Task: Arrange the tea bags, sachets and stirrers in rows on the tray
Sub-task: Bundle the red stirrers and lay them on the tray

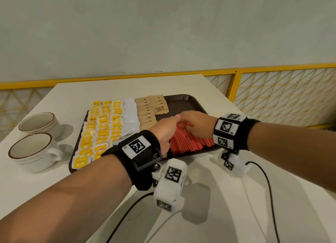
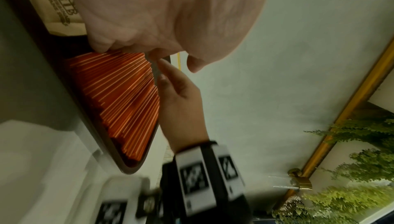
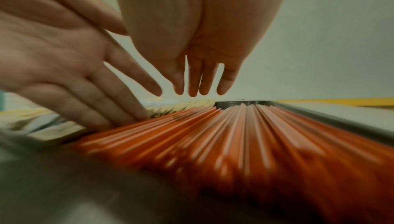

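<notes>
Stirrers: long axis near-to-far on tray, under straight fingers of left hand and right hand, holding nothing.

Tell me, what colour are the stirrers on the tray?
Red-orange; the stirrers show best in the right wrist view.

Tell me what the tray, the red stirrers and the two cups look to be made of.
Tray: probably moulded plastic, dark brown, matt, with a rounded raised rim.
Red stirrers: likely glossy plastic; thin, uniform sticks with bright highlights.
Cups: apparently glazed ceramic, off-white with a brown rim band and thick walls.
</notes>
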Demonstrator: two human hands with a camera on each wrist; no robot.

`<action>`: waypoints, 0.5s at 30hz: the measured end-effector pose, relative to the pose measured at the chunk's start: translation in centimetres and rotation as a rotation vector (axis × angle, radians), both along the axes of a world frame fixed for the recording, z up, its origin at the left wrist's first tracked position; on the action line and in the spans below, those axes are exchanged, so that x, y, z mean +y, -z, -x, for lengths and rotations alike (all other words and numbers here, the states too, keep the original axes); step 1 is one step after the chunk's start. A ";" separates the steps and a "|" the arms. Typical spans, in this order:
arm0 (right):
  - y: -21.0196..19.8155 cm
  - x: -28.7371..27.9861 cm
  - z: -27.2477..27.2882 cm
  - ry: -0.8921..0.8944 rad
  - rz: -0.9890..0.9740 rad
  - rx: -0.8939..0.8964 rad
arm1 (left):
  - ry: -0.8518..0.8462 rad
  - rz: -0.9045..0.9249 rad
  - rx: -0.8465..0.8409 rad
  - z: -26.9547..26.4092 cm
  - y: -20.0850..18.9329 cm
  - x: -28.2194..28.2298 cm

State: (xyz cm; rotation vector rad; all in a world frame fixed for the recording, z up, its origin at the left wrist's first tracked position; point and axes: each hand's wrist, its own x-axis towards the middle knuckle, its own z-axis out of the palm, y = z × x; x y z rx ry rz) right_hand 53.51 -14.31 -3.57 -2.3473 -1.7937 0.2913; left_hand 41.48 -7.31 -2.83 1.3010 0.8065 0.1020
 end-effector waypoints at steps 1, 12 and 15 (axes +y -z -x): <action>-0.1 0.7 -0.4 0.026 -0.012 -0.009 | 0.001 -0.014 -0.002 0.2 -0.2 -0.2; 0.2 3.6 -1.4 0.110 0.151 -0.150 | 0.018 -0.032 0.018 0.3 0.2 0.6; 0.0 3.2 -1.4 0.065 0.147 -0.128 | 0.017 0.012 0.009 0.2 0.1 0.6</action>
